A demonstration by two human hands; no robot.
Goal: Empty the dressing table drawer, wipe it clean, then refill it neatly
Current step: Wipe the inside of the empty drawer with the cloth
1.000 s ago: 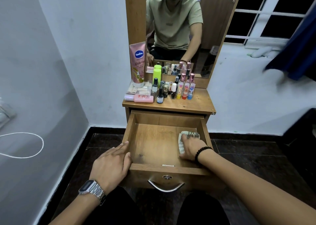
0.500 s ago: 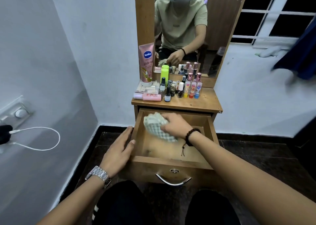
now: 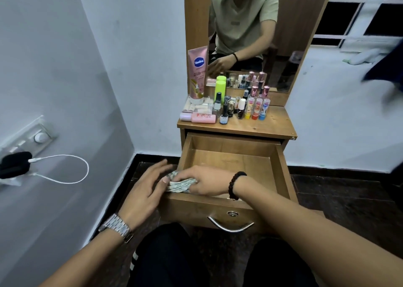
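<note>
Cloth: checked rag, bunched up, at the front left corner of the drawer, between the two hands.
Right hand: reaches across to the left, fingers curled round the cloth and gripping it; a black bead bracelet sits on the wrist.
Left hand: just left of the cloth, outside the drawer's left wall, fingers straight and spread, holding nothing; whether its thumb touches the cloth is hard to tell. A metal watch is on this wrist.
Drawer: pulled out, wooden, bare inside apart from the cloth; its metal handle and a small lock lie below the right wrist.
Table top: beyond both hands, above the drawer.
Bottles: small ones standing in a cluster on the top, with a green bottle behind them.
Pink tube: upright at the far left, against the mirror frame.
Pink bottle: lying on its side, in front of the tube.
Mirror: behind the cluster, showing the person seated.
Charger: far left of the left hand, plugged into the wall, white cable looped.
</note>
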